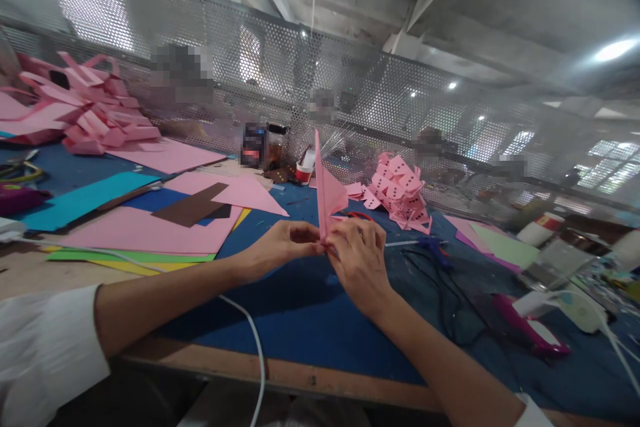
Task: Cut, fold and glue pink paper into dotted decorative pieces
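Note:
Above the blue table mat, a folded piece of pink paper [329, 190] stands upright between my two hands, its tall point upward. My left hand [287, 247] pinches its lower edge from the left with thumb and fingers. Closed on the lower right side of the same paper is my right hand [361, 260], whose fingers partly hide the base. The fingertips of both hands meet near the bottom fold. Just behind the right hand, a bit of a red-handled tool [361, 216] shows.
Left lie pink sheets [150, 233], a teal strip [90, 199] and a brown strip [193, 205]. Pink dotted paper pieces [397, 187] pile up behind. A blue glue gun [436, 250] with a cord and a magenta device [531, 325] are right. A white cable [253, 327] crosses the front edge.

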The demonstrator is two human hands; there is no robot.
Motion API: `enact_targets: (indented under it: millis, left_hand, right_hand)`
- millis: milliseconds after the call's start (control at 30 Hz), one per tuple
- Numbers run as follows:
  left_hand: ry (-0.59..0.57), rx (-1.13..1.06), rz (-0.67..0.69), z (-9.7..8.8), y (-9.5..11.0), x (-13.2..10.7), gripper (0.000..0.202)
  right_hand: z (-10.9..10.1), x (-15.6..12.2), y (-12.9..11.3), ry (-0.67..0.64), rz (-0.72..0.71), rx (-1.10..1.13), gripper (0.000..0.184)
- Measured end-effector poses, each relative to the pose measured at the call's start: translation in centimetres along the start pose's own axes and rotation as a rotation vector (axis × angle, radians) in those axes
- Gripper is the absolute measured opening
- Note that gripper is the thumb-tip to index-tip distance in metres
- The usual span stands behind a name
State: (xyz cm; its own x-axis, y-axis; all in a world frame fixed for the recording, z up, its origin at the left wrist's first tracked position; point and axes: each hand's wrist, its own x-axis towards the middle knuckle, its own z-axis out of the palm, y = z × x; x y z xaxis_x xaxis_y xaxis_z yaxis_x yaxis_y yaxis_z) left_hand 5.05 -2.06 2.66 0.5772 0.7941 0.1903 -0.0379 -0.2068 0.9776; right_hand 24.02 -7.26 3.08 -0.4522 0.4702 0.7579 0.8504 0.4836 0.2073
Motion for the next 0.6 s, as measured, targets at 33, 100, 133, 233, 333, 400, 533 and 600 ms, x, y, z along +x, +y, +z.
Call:
enact_targets:
  millis: [33,100,133,233,333,400,533,600]
  left_hand:
    - [0.007,0.021,0.003,0.04,0.05,-0.02,0.03]
    - [0.031,0.067,0.006,0.11,0.1,-0.02,0.028]
    - [0.044,0.084,0.006,0.14,0.1,-0.02,0.027]
    - [0.081,0.096,-0.003,0.23,0.15,0.01,0.025]
    - [0.114,0.097,-0.012,0.28,0.37,-0.04,0.026]
    - [0.132,0.099,-0.014,0.27,0.55,-0.09,0.026]
    - [0.151,0.079,-0.004,0.13,0.68,-0.04,0.023]
    - [0.158,0.066,-0.001,0.05,0.67,0.03,0.022]
  right_hand:
    - [-0.02,0.01,-0.02,0.003,-0.006,-0.008,0.011]
    - [0.03,0.01,-0.07,0.003,-0.021,-0.016,0.01]
    - [0.09,0.01,-0.1,0.002,-0.027,-0.022,0.009]
    - [0.2,-0.02,-0.22,0.017,-0.035,-0.053,0.011]
    - [0.04,-0.03,-0.25,0.044,-0.021,-0.068,0.016]
    - [-0.17,-0.05,-0.18,0.058,0.007,-0.044,0.021]
    - [-0.1,-0.2,0.09,0.112,0.157,0.078,0.028]
    - [0.34,-0.31,0.19,0.132,0.269,0.163,0.031]
